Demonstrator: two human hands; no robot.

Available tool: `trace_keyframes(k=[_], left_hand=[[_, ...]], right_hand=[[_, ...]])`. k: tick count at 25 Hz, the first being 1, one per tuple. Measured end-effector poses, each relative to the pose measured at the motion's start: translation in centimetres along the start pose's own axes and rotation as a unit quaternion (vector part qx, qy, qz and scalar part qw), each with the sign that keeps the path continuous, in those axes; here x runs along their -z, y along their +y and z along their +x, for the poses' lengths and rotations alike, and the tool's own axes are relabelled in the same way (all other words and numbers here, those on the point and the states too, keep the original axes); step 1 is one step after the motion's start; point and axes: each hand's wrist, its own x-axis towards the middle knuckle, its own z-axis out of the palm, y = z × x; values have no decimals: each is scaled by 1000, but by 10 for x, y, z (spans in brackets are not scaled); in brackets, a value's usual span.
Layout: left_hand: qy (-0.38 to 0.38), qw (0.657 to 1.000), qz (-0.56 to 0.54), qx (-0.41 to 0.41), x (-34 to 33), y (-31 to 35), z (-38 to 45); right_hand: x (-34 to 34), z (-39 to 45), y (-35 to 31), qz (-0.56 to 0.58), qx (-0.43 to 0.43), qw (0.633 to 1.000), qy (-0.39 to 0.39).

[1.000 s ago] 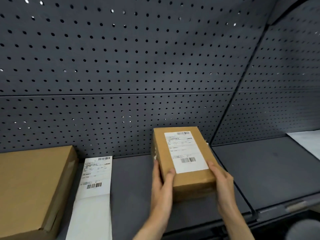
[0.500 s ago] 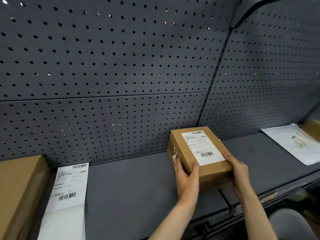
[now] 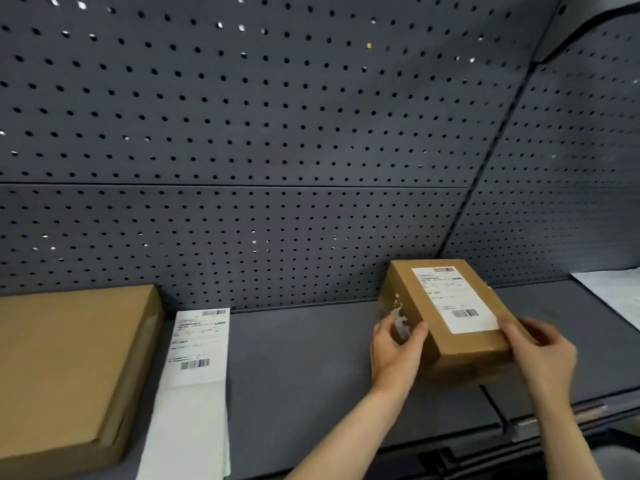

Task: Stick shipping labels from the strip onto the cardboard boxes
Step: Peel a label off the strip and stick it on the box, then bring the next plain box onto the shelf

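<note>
**On the grey shelf, a labelled box sits between two hands**

On the dark grey shelf, in front of the perforated back panel, we see a small cardboard box lying slightly askew, its long side running away from us. A white shipping label is stuck flat on its top face, with barcodes near both ends.

Our left hand is at the box's near left side, thumb up at the top edge and fingers curled against the side wall; it looks like a grip. Our right hand is at the near right corner, fingers bent over the top edge, but it is blurred, and we cannot tell how firmly it holds.

Well to the left, the label strip lies flat on the shelf, one printed label at its far end and bare white backing running toward us. Just beside it, at the left edge of view, lies a large flat cardboard box, its top bare. At the far right, a white sheet lies on the neighbouring shelf section.
</note>
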Motion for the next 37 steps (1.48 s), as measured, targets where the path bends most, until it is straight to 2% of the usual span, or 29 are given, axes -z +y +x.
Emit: trace_keyframes(k=[3,5,9,13,15,17,20,22,30,32,37], left_hand=[[4,987,148,-60,81,21,-17],[22,955,270,-122,142,36,-35],[102,842,490,-200,284,67,-83],[175,729,623,-224,426,88,-134],[182,685,670,-221,490,88,-154],[186,660,700,-200,535,84,-167],[183,666,700,-181,571,73,-180],[176,684,685,-178,583,64,-184],[166,790,569,-157,587,41,-189],[167,822,525,-143,582,42,-191],[192,898,393,-52,580,36,-190]], right_hand=[[-13,-36,-25,-52,90,993,63],[-33,-70,-42,-53,131,989,35],[-113,-175,-61,-103,253,957,-97],[-198,-294,-78,-102,341,908,-222],[-230,-345,-93,-106,408,872,-247],[-254,-386,-107,-133,465,833,-269],[-277,-429,-117,-173,528,786,-273],[-286,-447,-118,-192,546,767,-277],[-293,-456,-119,-226,572,745,-258],[-291,-456,-119,-229,549,761,-261],[-288,-459,-118,-153,385,857,-308]])
